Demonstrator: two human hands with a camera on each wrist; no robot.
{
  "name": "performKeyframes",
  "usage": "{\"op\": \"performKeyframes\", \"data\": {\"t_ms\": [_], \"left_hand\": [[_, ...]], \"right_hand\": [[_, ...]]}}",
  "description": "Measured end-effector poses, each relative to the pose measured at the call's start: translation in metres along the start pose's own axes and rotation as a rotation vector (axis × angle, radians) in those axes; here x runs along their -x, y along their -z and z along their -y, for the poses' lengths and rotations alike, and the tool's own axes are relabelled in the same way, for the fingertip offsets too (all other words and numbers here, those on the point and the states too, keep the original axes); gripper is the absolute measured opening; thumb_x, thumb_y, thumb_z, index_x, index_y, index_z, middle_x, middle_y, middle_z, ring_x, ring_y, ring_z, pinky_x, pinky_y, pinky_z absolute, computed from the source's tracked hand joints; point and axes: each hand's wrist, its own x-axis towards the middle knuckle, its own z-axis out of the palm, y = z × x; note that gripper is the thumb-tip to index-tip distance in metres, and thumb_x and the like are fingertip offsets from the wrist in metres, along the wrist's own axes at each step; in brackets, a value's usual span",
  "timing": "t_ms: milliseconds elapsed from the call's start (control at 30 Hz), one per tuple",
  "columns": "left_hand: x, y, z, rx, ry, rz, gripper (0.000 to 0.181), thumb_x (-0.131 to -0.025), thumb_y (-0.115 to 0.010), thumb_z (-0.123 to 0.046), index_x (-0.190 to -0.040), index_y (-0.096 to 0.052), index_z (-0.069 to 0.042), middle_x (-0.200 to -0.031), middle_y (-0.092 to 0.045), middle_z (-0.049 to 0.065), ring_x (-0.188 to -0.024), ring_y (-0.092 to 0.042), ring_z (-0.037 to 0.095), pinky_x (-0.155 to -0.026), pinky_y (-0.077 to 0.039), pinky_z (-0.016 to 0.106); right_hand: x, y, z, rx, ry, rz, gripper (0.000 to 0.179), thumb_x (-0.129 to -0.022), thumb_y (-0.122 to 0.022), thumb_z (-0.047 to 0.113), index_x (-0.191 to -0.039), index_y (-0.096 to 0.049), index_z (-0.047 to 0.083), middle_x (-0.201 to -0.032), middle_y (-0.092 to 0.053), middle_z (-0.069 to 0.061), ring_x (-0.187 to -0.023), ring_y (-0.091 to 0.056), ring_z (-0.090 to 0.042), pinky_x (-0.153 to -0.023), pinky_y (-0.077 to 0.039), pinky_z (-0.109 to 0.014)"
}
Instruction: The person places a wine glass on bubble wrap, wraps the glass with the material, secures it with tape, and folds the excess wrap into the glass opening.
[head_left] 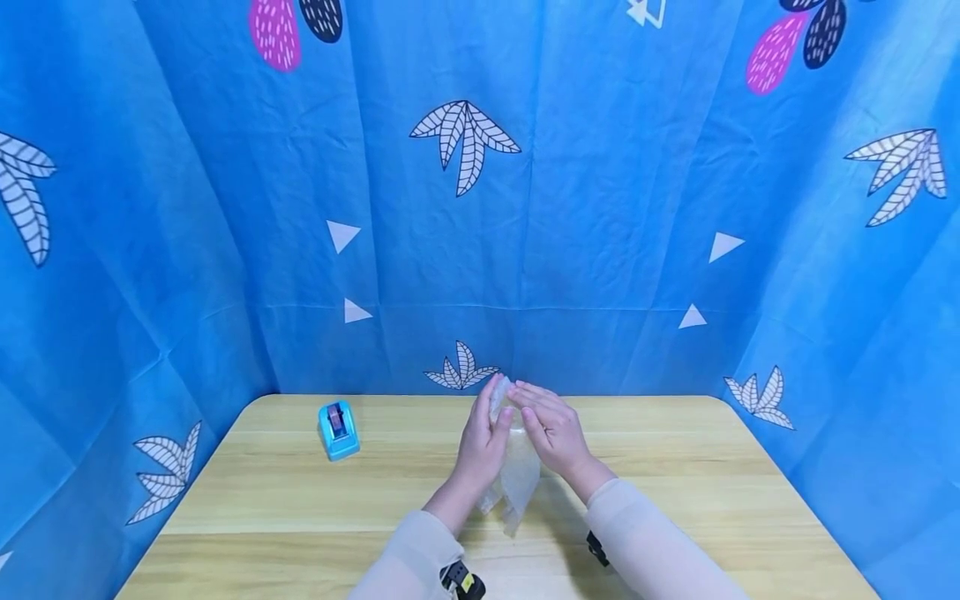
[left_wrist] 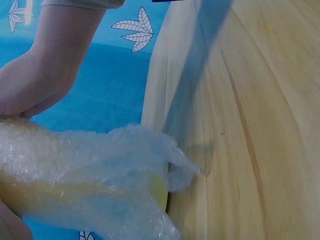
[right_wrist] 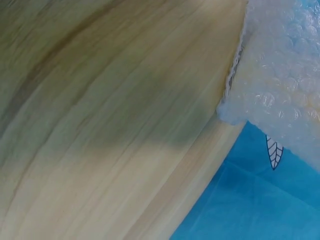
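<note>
Above the middle of the table, a clear sheet of bubble wrap (head_left: 520,479) hangs between the two hands. My left hand (head_left: 480,443) grips it from the left, thumb on the near side. From the right, my right hand (head_left: 553,432) holds its upper part, with the thumb close to the left thumb. A yellowish shape shows through the bubble wrap (left_wrist: 100,170) in the left wrist view; what it is cannot be made out. The right wrist view catches only a bubbled edge of the wrap (right_wrist: 285,85), and no fingers.
A light blue tape dispenser (head_left: 340,431) stands at the back left of the wooden table (head_left: 300,517). Blue patterned curtains (head_left: 480,250) hang behind the table and along both sides.
</note>
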Motion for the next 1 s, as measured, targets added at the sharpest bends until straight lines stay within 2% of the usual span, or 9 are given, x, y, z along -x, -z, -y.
{"op": "performKeyframes", "data": {"t_ms": [167, 400, 533, 833, 1000], "left_hand": [[0.000, 0.007, 0.006, -0.108, -0.091, 0.046, 0.056, -0.109, -0.041, -0.027, -0.160, -0.020, -0.022, -0.162, -0.029, 0.006, -0.144, -0.035, 0.030, -0.114, -0.034, 0.052], [0.001, 0.019, 0.009, -0.227, -0.167, 0.152, 0.066, -0.106, -0.048, -0.027, -0.161, -0.013, -0.016, -0.165, -0.020, 0.008, -0.148, -0.026, 0.032, -0.116, -0.027, 0.056], [-0.001, 0.027, 0.007, -0.352, -0.225, 0.210, 0.068, -0.106, -0.047, -0.033, -0.161, -0.012, -0.014, -0.165, -0.018, 0.008, -0.148, -0.027, 0.033, -0.117, -0.027, 0.054], [-0.008, 0.046, 0.002, -0.674, -0.410, 0.374, 0.072, -0.105, -0.036, -0.052, -0.159, -0.021, -0.007, -0.165, -0.020, 0.006, -0.151, -0.021, 0.024, -0.120, -0.024, 0.044], [-0.013, 0.054, 0.000, -0.768, -0.480, 0.422, 0.069, -0.105, -0.035, -0.053, -0.158, -0.027, -0.010, -0.163, -0.026, 0.004, -0.150, -0.023, 0.023, -0.121, -0.023, 0.040]], "right_hand": [[0.003, 0.000, 0.000, -0.024, -0.046, 0.009, 0.047, -0.110, -0.038, 0.031, -0.121, -0.070, -0.001, -0.124, -0.068, -0.014, -0.120, -0.062, -0.031, -0.107, -0.046, -0.039], [0.008, 0.001, 0.007, -0.109, -0.196, 0.042, 0.042, -0.106, -0.046, 0.026, -0.138, -0.058, 0.000, -0.140, -0.057, -0.018, -0.134, -0.051, -0.029, -0.115, -0.035, -0.033], [0.008, 0.003, 0.012, -0.101, -0.243, 0.088, 0.044, -0.104, -0.049, 0.018, -0.144, -0.051, 0.001, -0.147, -0.050, -0.017, -0.139, -0.045, -0.029, -0.117, -0.031, -0.035], [0.009, 0.004, 0.014, -0.097, -0.263, 0.114, 0.048, -0.101, -0.050, 0.009, -0.148, -0.045, 0.001, -0.151, -0.045, -0.020, -0.141, -0.040, -0.031, -0.119, -0.027, -0.033], [0.008, 0.005, 0.016, -0.101, -0.265, 0.119, 0.049, -0.100, -0.050, 0.007, -0.148, -0.045, 0.001, -0.153, -0.044, -0.016, -0.142, -0.039, -0.029, -0.119, -0.027, -0.032]]}}
